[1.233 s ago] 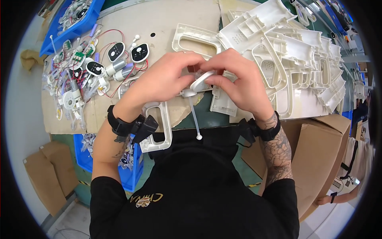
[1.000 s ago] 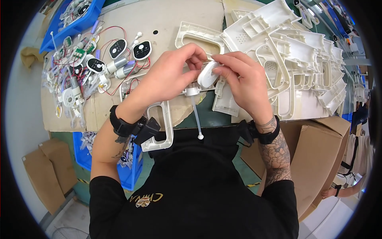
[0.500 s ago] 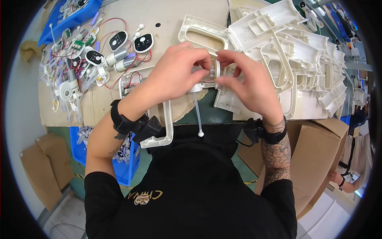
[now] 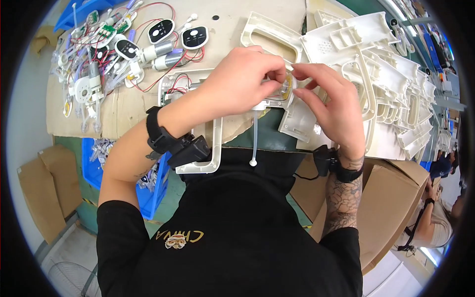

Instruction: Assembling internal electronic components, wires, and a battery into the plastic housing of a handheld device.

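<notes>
A white plastic housing half (image 4: 216, 148) with a looped handle lies at the table's near edge, red and black wires inside its left end. My left hand (image 4: 247, 81) is closed over the housing, thumb and forefinger pinched by a clear and yellowish round part (image 4: 286, 88) at the right end. What the fingertips grip is hidden. Beside that round end, my right hand (image 4: 334, 101) has thumb and fingers apart, tips close to the rim; I cannot tell whether they touch. A thin translucent tube (image 4: 255, 136) with a white ball tip hangs from the housing toward me.
Wired motors (image 4: 166, 60), black oval panels (image 4: 194, 37) and tubes are heaped at left. White housing shells (image 4: 391, 79) pile up at right. A blue bin (image 4: 91, 11) stands far left; a blue crate (image 4: 156, 198) and cardboard box (image 4: 391, 198) are below. A co-worker's arm (image 4: 426, 222) shows at right.
The white round piece between my hands now sits lower at the housing's right end. My right hand has drawn slightly back and opened. The whole view has shifted a little.
</notes>
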Tool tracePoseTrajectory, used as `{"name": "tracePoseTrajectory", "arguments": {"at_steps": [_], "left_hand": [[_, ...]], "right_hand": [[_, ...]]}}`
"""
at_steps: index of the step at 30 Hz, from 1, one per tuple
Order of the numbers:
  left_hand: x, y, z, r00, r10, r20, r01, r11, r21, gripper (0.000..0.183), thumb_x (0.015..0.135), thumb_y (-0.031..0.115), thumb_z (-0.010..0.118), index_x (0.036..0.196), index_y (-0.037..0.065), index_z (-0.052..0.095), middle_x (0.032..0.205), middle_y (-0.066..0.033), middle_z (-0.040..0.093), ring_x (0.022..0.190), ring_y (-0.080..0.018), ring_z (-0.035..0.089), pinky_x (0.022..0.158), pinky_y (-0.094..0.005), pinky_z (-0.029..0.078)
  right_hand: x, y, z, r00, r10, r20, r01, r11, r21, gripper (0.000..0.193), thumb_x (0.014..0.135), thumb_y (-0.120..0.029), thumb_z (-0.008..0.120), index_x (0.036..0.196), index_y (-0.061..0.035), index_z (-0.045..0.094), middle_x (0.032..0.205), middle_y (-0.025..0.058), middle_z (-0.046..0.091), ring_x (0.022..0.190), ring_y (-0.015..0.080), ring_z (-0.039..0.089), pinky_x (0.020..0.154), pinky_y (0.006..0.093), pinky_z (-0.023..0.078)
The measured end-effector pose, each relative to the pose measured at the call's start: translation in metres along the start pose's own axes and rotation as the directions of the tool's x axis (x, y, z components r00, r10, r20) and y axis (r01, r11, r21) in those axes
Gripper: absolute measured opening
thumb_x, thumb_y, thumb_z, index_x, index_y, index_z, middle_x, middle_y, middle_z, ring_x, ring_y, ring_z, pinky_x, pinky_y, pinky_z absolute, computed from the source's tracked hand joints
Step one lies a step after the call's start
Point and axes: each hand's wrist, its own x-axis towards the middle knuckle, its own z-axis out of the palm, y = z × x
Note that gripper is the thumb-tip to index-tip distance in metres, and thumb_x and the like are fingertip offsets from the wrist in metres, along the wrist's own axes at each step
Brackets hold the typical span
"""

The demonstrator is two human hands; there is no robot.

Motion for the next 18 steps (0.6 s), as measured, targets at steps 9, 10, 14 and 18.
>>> {"name": "tracePoseTrajectory", "arguments": {"at_steps": [9, 10, 14, 18], "left_hand": [[-0.002, 0.001, 0.004, 0.999, 0.018, -0.027, -0.016, 0.998, 0.055, 0.011, 0.085, 0.004, 0.073, 0.095, 0.004, 0.068, 0.085, -0.0121, 0.066, 0.085, -0.027, 0.069, 0.077, -0.037, 0.055], [-0.002, 0.001, 0.003, 0.999, -0.007, -0.033, 0.008, 1.0, 0.017, 0.011, 0.085, 0.004, 0.073, 0.095, 0.004, 0.068, 0.086, -0.0123, 0.067, 0.085, -0.0263, 0.069, 0.077, -0.0366, 0.056], [-0.001, -0.002, 0.002, 0.999, -0.049, -0.023, 0.048, 0.998, -0.051, 0.011, 0.086, 0.004, 0.073, 0.096, 0.003, 0.068, 0.087, -0.0129, 0.067, 0.084, -0.0251, 0.069, 0.077, -0.0359, 0.056], [0.0, -0.003, 0.004, 0.999, 0.042, 0.013, -0.042, 0.997, 0.057, 0.01, 0.085, 0.005, 0.072, 0.094, 0.005, 0.068, 0.086, -0.009, 0.068, 0.086, -0.026, 0.066, 0.076, -0.0383, 0.054]], "right_hand": [[-0.003, -0.009, 0.016, 0.999, 0.0, -0.052, -0.001, 1.0, -0.026, 0.059, 0.071, -0.013, 0.089, 0.125, -0.0045, 0.066, 0.124, 0.0131, 0.067, 0.103, 0.036, 0.068, 0.084, 0.0405, 0.057], [-0.002, -0.01, 0.015, 0.998, 0.055, -0.041, -0.054, 0.998, 0.027, 0.06, 0.071, -0.014, 0.09, 0.125, -0.0043, 0.067, 0.124, 0.0131, 0.067, 0.104, 0.0364, 0.068, 0.085, 0.0407, 0.057], [0.001, -0.007, 0.009, 0.999, 0.052, 0.004, -0.052, 0.998, 0.018, 0.059, 0.071, -0.015, 0.089, 0.125, -0.0037, 0.067, 0.124, 0.0137, 0.068, 0.103, 0.0364, 0.069, 0.085, 0.0411, 0.057], [0.001, -0.007, 0.009, 0.999, -0.054, -0.003, 0.054, 0.996, -0.07, 0.055, 0.073, -0.015, 0.089, 0.122, -0.0025, 0.069, 0.119, 0.0151, 0.07, 0.097, 0.0359, 0.07, 0.081, 0.0411, 0.058]]}}
